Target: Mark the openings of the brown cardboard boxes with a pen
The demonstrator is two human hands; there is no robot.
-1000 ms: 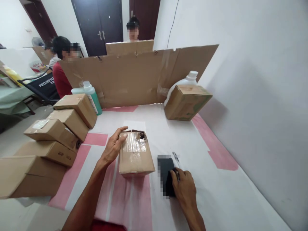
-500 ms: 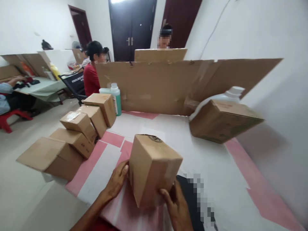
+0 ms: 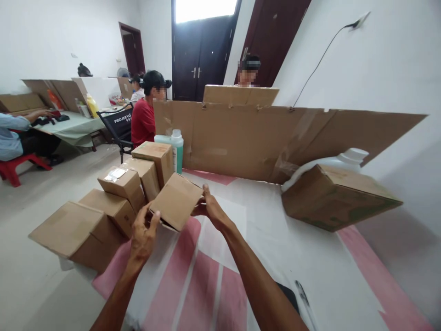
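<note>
Cardboard box [image 3: 176, 201], small, plain brown, held tilted in the air between both hands, over the left part of the table [image 3: 262, 239] and just beside the stack of boxes. Left hand [image 3: 144, 232] grips its near lower corner, thumb on the top face, fingers wrapped underneath. Right hand [image 3: 210, 209] clamps the far right edge, fingers curled round the side, forearm reaching across the table. Box looks clear of the tabletop; whether its left corner touches the stack behind, cannot tell. Stack of sealed cardboard boxes [image 3: 119, 197] sits along the left table edge, five visible, the nearest and biggest one [image 3: 74, 234] overhanging the edge. Green bottle with white cap [image 3: 175, 149] stands behind the stack. Table cover is white with pink stripes. Larger carton [image 3: 336, 197] lies tilted at the right, leaning on a white jug [image 3: 339, 161] behind it. Flat cardboard sheet [image 3: 248, 138] stands upright across the back of the table as a screen. Dark flat object [image 3: 289, 296] shows partly under the right forearm near the bottom edge, a pen-like item [image 3: 303, 296] just beside it. Behind the screen, a person in a red shirt [image 3: 143, 122] sits in a black chair, another person's head shows above the cardboard, and a sleeve [image 3: 12, 133] rests on a far table at left.
</note>
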